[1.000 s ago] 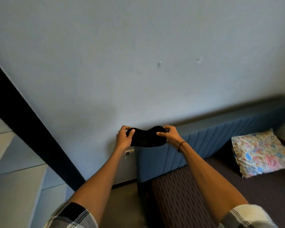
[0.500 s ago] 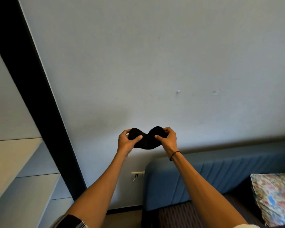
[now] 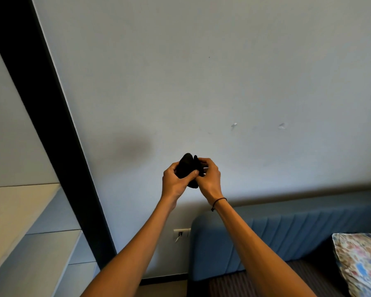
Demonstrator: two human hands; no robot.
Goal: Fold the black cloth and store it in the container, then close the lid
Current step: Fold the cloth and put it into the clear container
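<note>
A small black cloth (image 3: 185, 167) is doubled over in the air in front of a pale wall, both halves pressed together. My left hand (image 3: 174, 182) grips its left side, thumb across the front. My right hand (image 3: 209, 179) pinches the right side, a thin black band around its wrist. Both arms stretch out ahead at about chest height. No container or lid is in view.
A blue padded headboard (image 3: 287, 236) runs along the wall at lower right, with a floral pillow (image 3: 362, 262) on a dark striped bed (image 3: 240, 284). A wall socket (image 3: 181, 233) sits below my hands. White shelves (image 3: 30, 236) and a black vertical panel (image 3: 51, 125) stand at the left.
My hands have come together, folding the stretched black cloth in half. The view has tilted upward, so less of the bed shows.
</note>
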